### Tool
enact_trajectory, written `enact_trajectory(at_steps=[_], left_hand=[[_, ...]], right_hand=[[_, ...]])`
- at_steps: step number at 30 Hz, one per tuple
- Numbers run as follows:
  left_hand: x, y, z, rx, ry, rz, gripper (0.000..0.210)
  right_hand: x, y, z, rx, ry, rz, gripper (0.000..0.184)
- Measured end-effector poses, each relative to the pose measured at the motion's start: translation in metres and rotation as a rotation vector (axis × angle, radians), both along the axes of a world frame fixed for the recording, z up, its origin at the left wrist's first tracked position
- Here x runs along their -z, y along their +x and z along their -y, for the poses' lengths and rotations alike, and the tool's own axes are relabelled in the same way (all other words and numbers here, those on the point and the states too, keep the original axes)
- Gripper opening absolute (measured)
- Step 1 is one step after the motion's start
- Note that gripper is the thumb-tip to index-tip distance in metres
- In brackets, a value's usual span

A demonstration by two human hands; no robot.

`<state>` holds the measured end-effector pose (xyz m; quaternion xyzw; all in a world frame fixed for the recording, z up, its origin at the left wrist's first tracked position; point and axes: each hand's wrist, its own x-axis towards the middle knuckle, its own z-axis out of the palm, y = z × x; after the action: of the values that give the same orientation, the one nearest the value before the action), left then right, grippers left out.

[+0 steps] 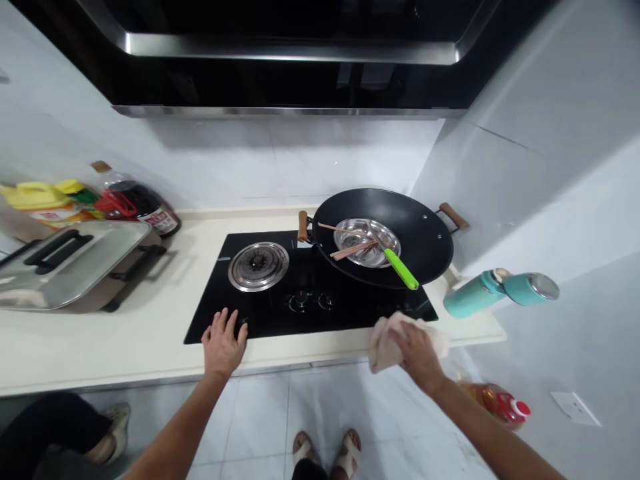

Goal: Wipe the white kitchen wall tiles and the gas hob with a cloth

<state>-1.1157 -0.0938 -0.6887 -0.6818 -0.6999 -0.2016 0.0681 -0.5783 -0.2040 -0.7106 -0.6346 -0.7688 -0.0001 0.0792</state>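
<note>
My left hand (224, 341) lies with fingers spread on the front left corner of the black cooktop (270, 313). A pale pink cloth (384, 347) is gripped in my right hand (416, 353), pressed at the cooktop's front right edge and hanging over the counter's lip. Behind it, a black wok (425, 240) with wooden side handles covers the right burner. Inside the wok sits a metal bowl (390, 233) with wooden chopsticks (356, 249) and a green-handled utensil (400, 268), whose head I cannot make out. The left burner (259, 267) carries nothing.
An electric pan with a glass lid (100, 247) and several bottles (150, 207) stand at left. A teal flask (473, 297) is at the counter's right end, above an oil bottle (500, 403) on the floor. A range hood (290, 80) hangs overhead. Another person's leg (55, 427) shows lower left.
</note>
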Motion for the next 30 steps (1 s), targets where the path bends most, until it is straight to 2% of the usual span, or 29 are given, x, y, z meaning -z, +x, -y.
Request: enact_trajectory(at_steps=[4, 6, 7, 9, 11, 14, 19, 23, 27, 30], left_hand=[[-0.001, -0.003, 0.0, -0.003, -0.012, 0.003, 0.057], [-0.001, -0.005, 0.001, -0.002, -0.012, 0.003, 0.056], [-0.001, -0.006, 0.0, 0.0, -0.013, 0.002, 0.056], [-0.001, -0.008, 0.0, 0.003, -0.014, 0.002, 0.055], [0.0, -0.009, 0.0, 0.005, -0.015, 0.003, 0.055], [0.002, -0.011, 0.001, 0.007, -0.011, 0.004, 0.054], [0.005, -0.011, 0.002, 0.007, -0.004, -0.001, 0.054], [0.005, -0.011, 0.002, 0.008, 0.01, -0.002, 0.053], [0.006, -0.011, 0.001, 0.008, 0.028, 0.002, 0.053], [0.009, -0.011, 0.001, 0.006, 0.037, 0.002, 0.054]], right_hand=[[-0.002, -0.152, -0.031, -0.229, -0.045, -0.034, 0.049], [-0.008, -0.225, -0.045, -0.349, -0.045, -0.053, 0.058], [-0.013, -0.254, -0.051, -0.413, -0.04, -0.068, 0.07], [-0.025, -0.293, -0.062, -0.542, -0.063, -0.127, 0.093], [-0.036, -0.304, -0.069, -0.627, -0.101, -0.204, 0.099], [-0.047, -0.282, -0.073, -0.622, -0.151, -0.293, 0.084], [-0.046, -0.199, -0.066, -0.449, -0.176, -0.34, 0.068], [-0.027, -0.105, -0.061, -0.242, -0.023, -0.228, 0.062], [-0.002, -0.011, -0.055, 0.081, 0.107, -0.097, 0.059], [0.009, 0.016, -0.048, 0.279, 0.131, -0.06, 0.057]])
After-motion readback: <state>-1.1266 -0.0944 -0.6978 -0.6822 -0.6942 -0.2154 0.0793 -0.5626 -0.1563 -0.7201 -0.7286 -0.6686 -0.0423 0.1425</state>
